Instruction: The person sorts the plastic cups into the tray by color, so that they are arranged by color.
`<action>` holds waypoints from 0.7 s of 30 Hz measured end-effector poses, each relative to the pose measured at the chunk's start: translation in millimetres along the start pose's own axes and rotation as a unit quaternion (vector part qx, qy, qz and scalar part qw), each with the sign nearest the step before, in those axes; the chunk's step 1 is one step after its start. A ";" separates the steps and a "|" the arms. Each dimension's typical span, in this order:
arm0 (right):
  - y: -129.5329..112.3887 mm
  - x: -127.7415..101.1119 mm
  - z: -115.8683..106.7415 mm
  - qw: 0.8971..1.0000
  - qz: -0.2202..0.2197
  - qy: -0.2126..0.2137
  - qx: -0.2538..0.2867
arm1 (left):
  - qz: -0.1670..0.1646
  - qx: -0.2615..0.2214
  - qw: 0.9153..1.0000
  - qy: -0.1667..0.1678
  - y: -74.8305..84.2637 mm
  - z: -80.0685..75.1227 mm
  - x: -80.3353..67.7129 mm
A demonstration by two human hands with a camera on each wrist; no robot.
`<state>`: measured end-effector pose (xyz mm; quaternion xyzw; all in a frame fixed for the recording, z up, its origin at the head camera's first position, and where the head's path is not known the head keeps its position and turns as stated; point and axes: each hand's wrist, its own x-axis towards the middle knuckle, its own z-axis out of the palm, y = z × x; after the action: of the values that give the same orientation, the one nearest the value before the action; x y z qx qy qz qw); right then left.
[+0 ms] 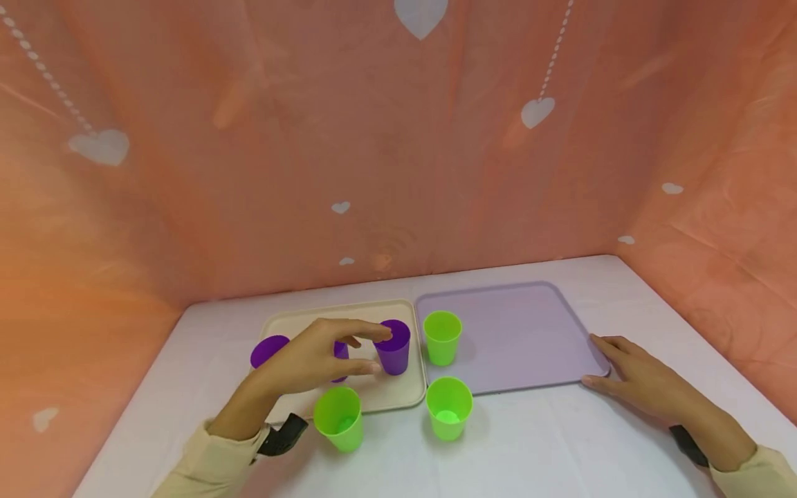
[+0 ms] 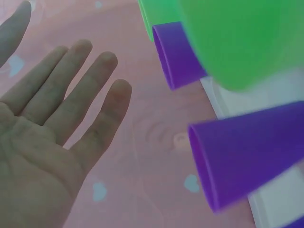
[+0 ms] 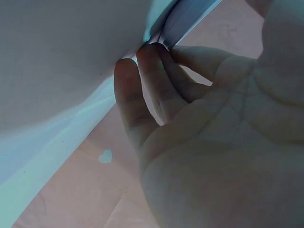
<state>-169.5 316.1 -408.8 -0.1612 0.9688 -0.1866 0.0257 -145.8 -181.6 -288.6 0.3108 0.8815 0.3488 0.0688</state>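
My left hand point(image 1: 308, 361) hovers over the cream tray point(image 1: 389, 398), fingers stretched toward the rightmost purple cup point(image 1: 395, 358). In the left wrist view its palm is bare, and the near purple cup point(image 2: 251, 154) stands apart from the fingers. Two more purple cups are on that tray, partly hidden behind the left hand. My right hand point(image 1: 644, 380) touches the near right corner of the lavender tray point(image 1: 517, 339), with its fingertips at the rim; the right wrist view shows those fingers point(image 3: 156, 85) fairly straight against the table.
A green cup point(image 1: 443, 339) stands upright at the lavender tray's left side. Two more stand on the white tablecloth in front: one green cup point(image 1: 450, 409) near the middle, another green cup point(image 1: 341, 422) near the left wrist. An orange curtain point(image 1: 373, 138) with hearts hangs behind.
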 end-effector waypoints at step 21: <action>-5.8 -3.8 -8.1 1.000 0.000 0.007 -0.007 | -0.016 -0.021 0.999 0.019 -37.8 15.8 -82.2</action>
<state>-165.0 315.1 -399.2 -0.1598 0.9702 -0.1812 0.0175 -93.8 -242.8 -333.2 0.2882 0.8802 0.3715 0.0642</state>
